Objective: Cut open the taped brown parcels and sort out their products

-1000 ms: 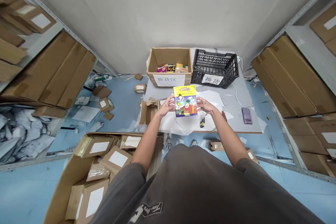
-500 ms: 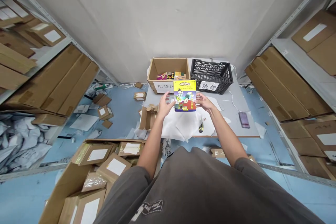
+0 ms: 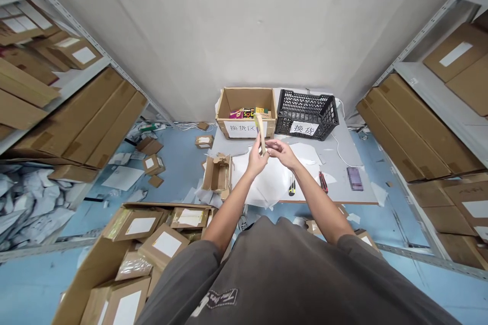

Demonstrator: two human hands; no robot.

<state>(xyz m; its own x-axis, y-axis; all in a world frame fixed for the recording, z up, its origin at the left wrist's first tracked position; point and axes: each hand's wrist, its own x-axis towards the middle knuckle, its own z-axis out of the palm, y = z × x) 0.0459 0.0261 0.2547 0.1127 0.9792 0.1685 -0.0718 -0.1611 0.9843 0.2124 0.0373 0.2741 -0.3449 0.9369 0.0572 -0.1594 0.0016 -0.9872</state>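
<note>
A colourful book [image 3: 261,129] is held above the table, turned so that its pale page edge faces me and its cover is mostly hidden. My left hand [image 3: 256,160] is closed around its lower left side. My right hand [image 3: 282,154] has bent fingers at the lower right edge, touching the book. White sheets of paper and wrapping [image 3: 267,183] lie on the table below. A yellow-and-black utility knife [image 3: 292,186] and a red utility knife [image 3: 324,183] lie near the right forearm.
Behind the hands stand a cardboard box [image 3: 238,129] with several packets and a black plastic crate [image 3: 290,134]. An opened carton [image 3: 218,175] is at the table's left; a blurred phone [image 3: 355,179] lies right. A large carton [image 3: 82,269] of parcels stands lower left.
The book has turned from cover facing me to edge-on and shifted slightly left. My left hand has moved right and my right hand left, closer together. The red knife has come into view.
</note>
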